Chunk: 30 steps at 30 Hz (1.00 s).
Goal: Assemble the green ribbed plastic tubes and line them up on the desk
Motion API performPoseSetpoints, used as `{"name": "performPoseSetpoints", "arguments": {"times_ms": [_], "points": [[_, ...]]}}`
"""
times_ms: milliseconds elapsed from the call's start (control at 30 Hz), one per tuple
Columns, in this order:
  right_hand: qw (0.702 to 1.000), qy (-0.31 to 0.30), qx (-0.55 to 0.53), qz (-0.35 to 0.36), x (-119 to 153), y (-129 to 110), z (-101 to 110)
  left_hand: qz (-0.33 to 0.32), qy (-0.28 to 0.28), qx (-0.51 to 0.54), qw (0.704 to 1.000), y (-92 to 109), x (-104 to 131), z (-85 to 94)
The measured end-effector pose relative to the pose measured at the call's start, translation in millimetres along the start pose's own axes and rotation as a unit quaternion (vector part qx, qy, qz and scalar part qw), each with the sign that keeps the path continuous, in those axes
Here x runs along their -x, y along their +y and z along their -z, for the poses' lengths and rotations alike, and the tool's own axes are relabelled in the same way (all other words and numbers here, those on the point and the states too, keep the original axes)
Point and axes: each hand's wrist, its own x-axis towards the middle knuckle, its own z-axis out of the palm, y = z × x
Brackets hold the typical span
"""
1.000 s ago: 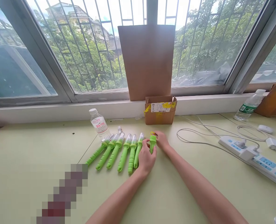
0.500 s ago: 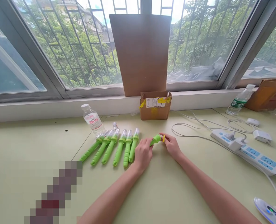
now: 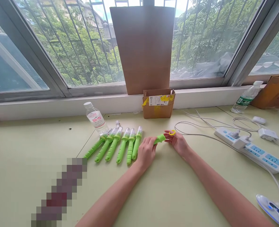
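My left hand (image 3: 146,152) is wrapped round a green plastic tube (image 3: 161,138), whose ribbed, threaded end sticks out to the right between thumb and fingers. Just right of that end, my right hand (image 3: 179,143) holds a thin yellow ring (image 3: 172,133) at its fingertips, with the other fingers loosely apart. Ring and tube are separate from each other. Left of my left hand lie several similar green tubes (image 3: 122,148) in a fanned row, each with a clear ribbed cap at its far end. My left palm hides most of the held tube.
A labelled water bottle (image 3: 96,119) leans behind the row, near a small clear bottle (image 3: 117,124). An open cardboard box (image 3: 157,111) stands by the window sill. On the right are a power strip (image 3: 255,151), cables, another water bottle (image 3: 247,97) and a white device (image 3: 273,208).
My right hand has drawn back a little to the right from the tube's end. The yellow ring has turned and now shows its round opening. My left hand keeps its hold.
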Motion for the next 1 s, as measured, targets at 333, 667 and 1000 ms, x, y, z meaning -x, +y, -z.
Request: {"name": "performPoseSetpoints", "arguments": {"times_ms": [333, 667, 1000], "points": [[0.999, -0.013, 0.037, -0.028, 2, -4, 1, 0.015, 0.004, -0.008, 1.000, 1, 0, 1.1], [0.989, -0.050, 0.142, 0.004, 7, 5, -11, -0.005, -0.014, -0.031, 0.999, -1, 0, 0.5], [0.988, -0.034, 0.150, 0.007, 8, 10, -13, -0.021, -0.022, -0.043, 0.999, -4, 0, -2.0]]}}
